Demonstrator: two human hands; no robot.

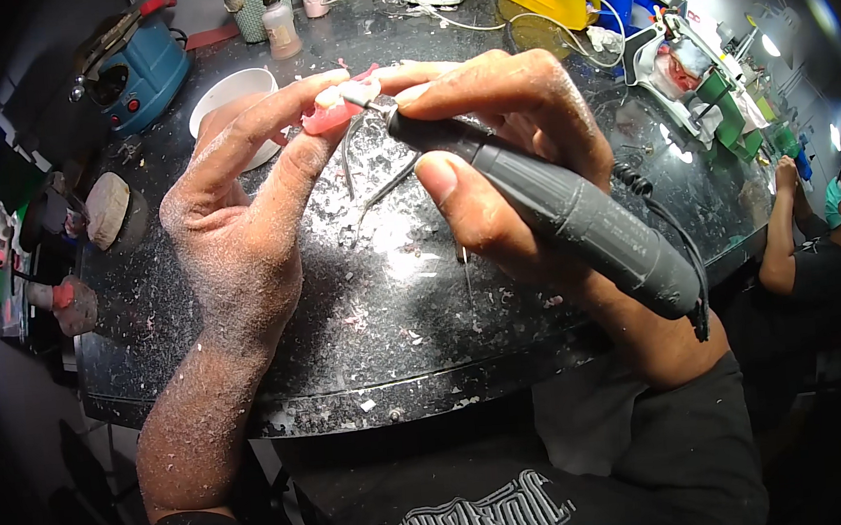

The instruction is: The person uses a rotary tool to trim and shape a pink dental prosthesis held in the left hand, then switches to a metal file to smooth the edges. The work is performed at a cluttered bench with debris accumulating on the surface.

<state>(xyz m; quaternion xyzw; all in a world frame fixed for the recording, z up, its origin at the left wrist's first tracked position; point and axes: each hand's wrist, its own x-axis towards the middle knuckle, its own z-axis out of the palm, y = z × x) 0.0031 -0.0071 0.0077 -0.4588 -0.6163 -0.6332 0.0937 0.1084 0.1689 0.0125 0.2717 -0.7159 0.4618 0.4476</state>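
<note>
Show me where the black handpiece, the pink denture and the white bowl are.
Black handpiece (554, 193): head view, on the middle of its body.
Pink denture (327, 122): head view, on its pink base.
White bowl (231, 85): head view, inner wall near the far rim.

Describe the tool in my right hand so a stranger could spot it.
Find the dark, dust-strewn table. Above it, your right hand holds the thick black handpiece. Unlike the small pink piece in your left hand, it's long, dark and roughly cylindrical.
</note>
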